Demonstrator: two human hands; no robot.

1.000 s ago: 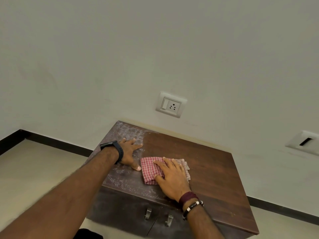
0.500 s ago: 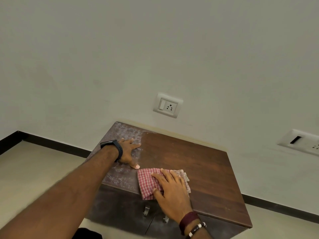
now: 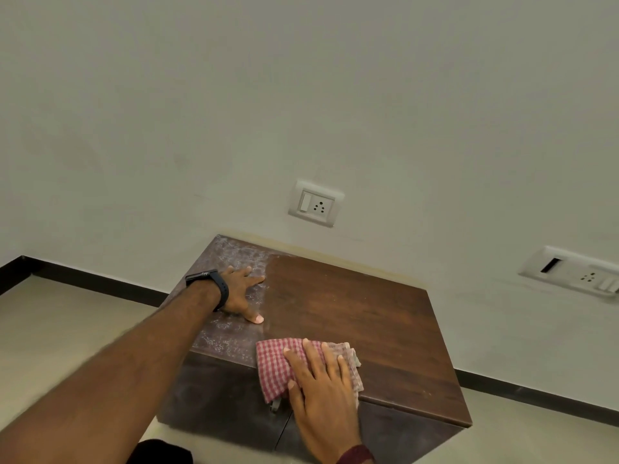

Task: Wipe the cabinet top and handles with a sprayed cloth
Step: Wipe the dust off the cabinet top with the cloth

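A low dark wooden cabinet [image 3: 368, 316] stands against the wall. Its left strip is dusty and whitish, the rest looks dark and clean. My left hand [image 3: 243, 291] lies flat with fingers spread on the dusty strip; a black watch is on that wrist. My right hand [image 3: 321, 386] presses flat on a folded red-and-white checked cloth [image 3: 273, 366] at the front edge of the top, and the cloth hangs slightly over the edge. One metal handle [image 3: 274, 405] peeks out just below the cloth; the other is hidden by my hand.
A white wall socket [image 3: 315, 204] sits above the cabinet, and another white wall plate [image 3: 572, 271] is at the right. Beige floor with a dark skirting board [image 3: 100, 284] surrounds the cabinet.
My right hand has dragged the cloth toward me from the middle of the top to its front edge. My left hand has stayed in place on the dusty strip.
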